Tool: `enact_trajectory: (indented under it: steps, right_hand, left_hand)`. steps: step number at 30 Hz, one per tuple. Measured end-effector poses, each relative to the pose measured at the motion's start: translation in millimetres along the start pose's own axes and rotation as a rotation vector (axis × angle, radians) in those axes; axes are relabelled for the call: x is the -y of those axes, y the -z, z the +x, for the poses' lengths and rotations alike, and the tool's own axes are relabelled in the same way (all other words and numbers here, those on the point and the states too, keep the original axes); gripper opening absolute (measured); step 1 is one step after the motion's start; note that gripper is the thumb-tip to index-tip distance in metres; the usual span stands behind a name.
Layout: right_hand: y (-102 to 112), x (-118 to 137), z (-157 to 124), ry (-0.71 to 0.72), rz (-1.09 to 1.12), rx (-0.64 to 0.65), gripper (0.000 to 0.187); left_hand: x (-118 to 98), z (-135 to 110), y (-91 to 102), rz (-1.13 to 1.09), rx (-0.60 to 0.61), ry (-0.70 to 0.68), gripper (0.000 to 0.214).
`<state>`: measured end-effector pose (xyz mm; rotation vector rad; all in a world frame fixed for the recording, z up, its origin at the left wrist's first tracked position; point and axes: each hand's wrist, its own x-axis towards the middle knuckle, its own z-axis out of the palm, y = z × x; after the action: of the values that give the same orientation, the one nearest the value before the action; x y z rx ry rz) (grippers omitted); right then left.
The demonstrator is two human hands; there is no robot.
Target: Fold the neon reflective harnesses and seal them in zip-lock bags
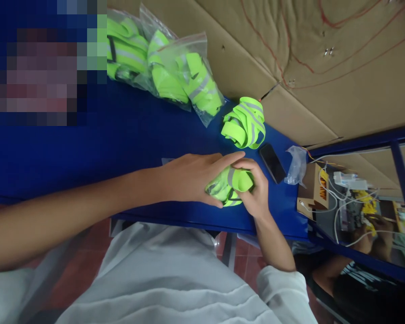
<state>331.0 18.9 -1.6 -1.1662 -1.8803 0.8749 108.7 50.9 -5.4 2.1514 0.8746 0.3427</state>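
Both of my hands meet over the near part of the blue table, around a rolled neon-yellow reflective strap (235, 180). Clear plastic covers the strap's left side, where my left hand (195, 175) lies over it with fingers curved round. My right hand (258, 184) grips the strap's right end, thumb and fingers wrapped about it. Just beyond my hands is a loose bundle of the same neon strap (245, 123), out of any bag. Further left, several clear bags with neon straps (202, 85) lie along the back.
A black phone (272, 163) and a crumpled plastic bag (296, 165) rest right of my hands. A cardboard box (312, 189) with white cables stands at the blue table's (138, 135) right end. Another person's hands (374, 236) work among yellow items beyond it. Brown sheeting (310, 54) borders the back.
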Motion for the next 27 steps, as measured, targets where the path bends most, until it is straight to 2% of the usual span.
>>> enact_trajectory:
  steps: [2,3,7,10,14,16,18,20,23,25,27]
  right_hand:
    - [1,3,0,0.022,0.019,0.056,0.043]
    - [1,4,-1,0.013,0.027,0.054,0.046]
    - [-3,3,0,-0.046,-0.004,-0.058,0.014]
    - [-5,3,1,0.011,-0.051,-0.059,0.002]
    - [-10,7,0,0.130,-0.134,-0.011,0.005]
    - [-13,10,-3,0.139,-0.143,0.004,0.010]
    - [-16,11,-5,0.057,-0.118,-0.032,0.012]
    - [-17,12,-7,-0.045,-0.070,-0.115,0.005]
    - [-16,11,-6,-0.100,-0.023,-0.218,0.017]
    - [-11,11,-5,-0.121,-0.001,-0.191,0.023]
    - [-4,11,-4,-0.146,0.039,-0.060,0.029]
  left_hand:
    - [0,1,1.8,-0.030,0.021,0.036,0.113]
    - [0,0,2.3,-0.043,0.034,0.044,0.114]
    - [-4,-1,4.0,-0.095,0.055,0.040,0.116]
    - [-7,0,5.8,-0.161,0.074,0.073,0.115]
    - [-4,4,2.6,-0.197,0.117,0.058,0.111]
    - [-3,5,-1.0,-0.207,0.151,0.032,0.110]
    - [-4,6,-4.2,-0.224,0.168,0.016,0.108]
    - [-7,4,-6.2,-0.240,0.169,0.017,0.113]
    - [-14,0,-6.2,-0.208,0.130,0.047,0.126]
    - [-16,-2,-4.0,-0.138,0.060,0.114,0.128]
    - [-15,-2,-0.2,-0.071,0.023,0.198,0.123]
